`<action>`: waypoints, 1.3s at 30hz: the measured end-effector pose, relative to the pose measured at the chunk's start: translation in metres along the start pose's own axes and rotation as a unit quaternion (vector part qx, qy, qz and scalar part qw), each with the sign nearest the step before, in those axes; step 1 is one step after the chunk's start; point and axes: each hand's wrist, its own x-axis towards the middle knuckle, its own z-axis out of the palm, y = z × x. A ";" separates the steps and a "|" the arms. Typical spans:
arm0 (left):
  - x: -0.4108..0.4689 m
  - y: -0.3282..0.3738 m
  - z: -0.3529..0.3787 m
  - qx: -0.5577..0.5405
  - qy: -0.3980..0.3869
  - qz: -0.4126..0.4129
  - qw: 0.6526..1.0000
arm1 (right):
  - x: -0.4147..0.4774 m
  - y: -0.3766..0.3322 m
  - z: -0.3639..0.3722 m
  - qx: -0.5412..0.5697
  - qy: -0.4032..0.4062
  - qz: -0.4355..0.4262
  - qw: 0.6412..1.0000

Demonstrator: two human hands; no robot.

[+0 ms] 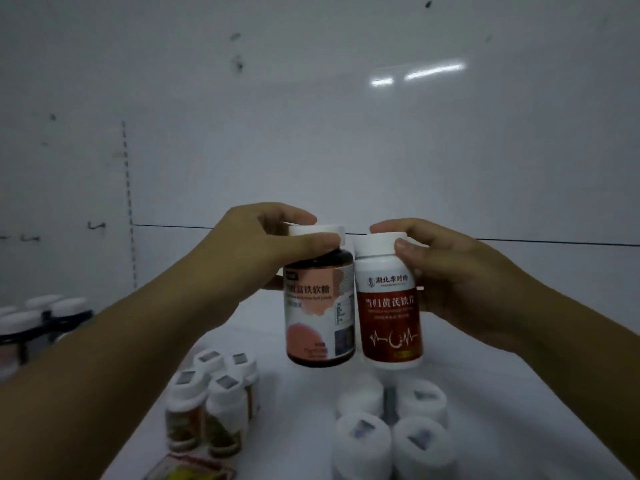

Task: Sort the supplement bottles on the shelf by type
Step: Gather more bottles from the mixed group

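My left hand (256, 247) grips the white cap of a dark bottle with a pink label (320, 313) and holds it in the air. Beside it, my right hand (450, 268) grips a white bottle with a red label (389, 317) near its cap. The two bottles hang side by side, almost touching, above the white shelf (294, 393). Below the left bottle stands a group of small white-capped bottles with orange-green labels (211, 400). Under the right bottle sits a cluster of all-white bottles (391, 424).
At the far left stand several dark bottles with white caps (41, 317). A flat red and yellow packet (190, 471) lies at the bottom edge. The white back wall (346, 150) of the shelf rises behind the hands.
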 end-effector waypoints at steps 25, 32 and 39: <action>0.048 -0.166 -0.347 0.094 0.133 -0.044 0.986 | 0.290 0.058 0.288 -0.091 -0.035 -0.028 0.995; 0.113 -0.219 -0.390 0.108 0.120 -0.048 0.986 | 0.358 0.087 0.298 -0.151 -0.025 -0.024 0.988; 0.160 -0.288 -0.435 0.074 0.029 -0.109 0.991 | 0.397 0.116 0.318 -0.177 0.007 -0.007 0.984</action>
